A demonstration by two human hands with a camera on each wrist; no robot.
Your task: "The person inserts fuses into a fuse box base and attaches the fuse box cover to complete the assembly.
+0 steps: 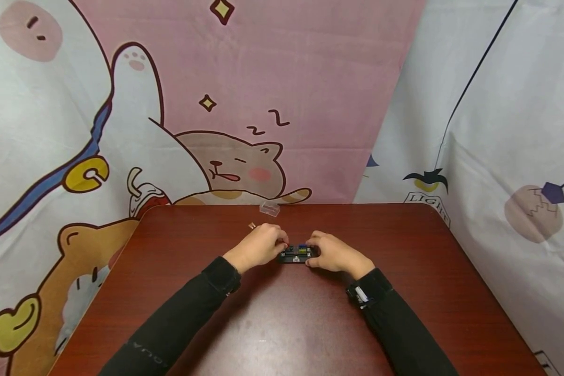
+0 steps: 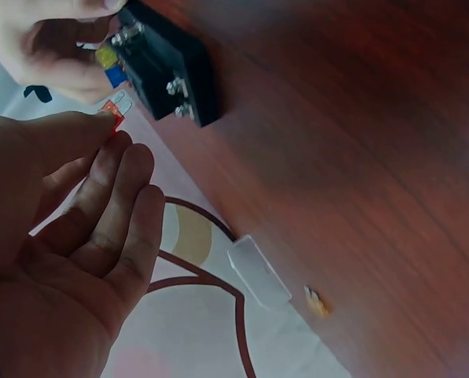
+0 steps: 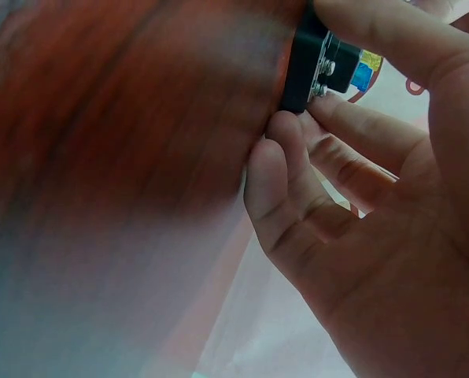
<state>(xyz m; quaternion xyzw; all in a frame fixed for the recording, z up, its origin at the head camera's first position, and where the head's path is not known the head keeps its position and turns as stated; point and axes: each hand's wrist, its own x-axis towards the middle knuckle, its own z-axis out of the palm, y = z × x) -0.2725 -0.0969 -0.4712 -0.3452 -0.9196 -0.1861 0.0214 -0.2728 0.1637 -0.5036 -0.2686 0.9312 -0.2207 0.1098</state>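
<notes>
- Pinching a small red fuse [image 2: 116, 110] between thumb and fingertips, the person's left hand [image 1: 259, 245] hovers just beside the left end of a black fuse block [image 1: 297, 254]; its other fingers lie loosely straight.
- Thumb on one side and curled fingers on the other, the right hand [image 1: 332, 254] has its grip closed on the block's right end, steadying it on the desk [image 1: 404, 245].
- Lying flat near the middle of the desk between the two hands, the block has its long axis running left to right across the person's view, with a yellow fuse [image 2: 105, 56] and a blue fuse [image 2: 116, 75] already seated in it and metal screw terminals along its edge.
- From the left hand's grip, the block sits just to the right and slightly nearer the person; the red fuse is close to the block's near end but, in the left wrist view, apart from it.
- Farther back on the desk lie a clear plastic cover [image 1: 269, 208] and a small amber piece [image 1: 251, 225], well apart from both hands.
- Behind the desk hangs a cartoon-printed cloth [image 1: 244, 104].
</notes>
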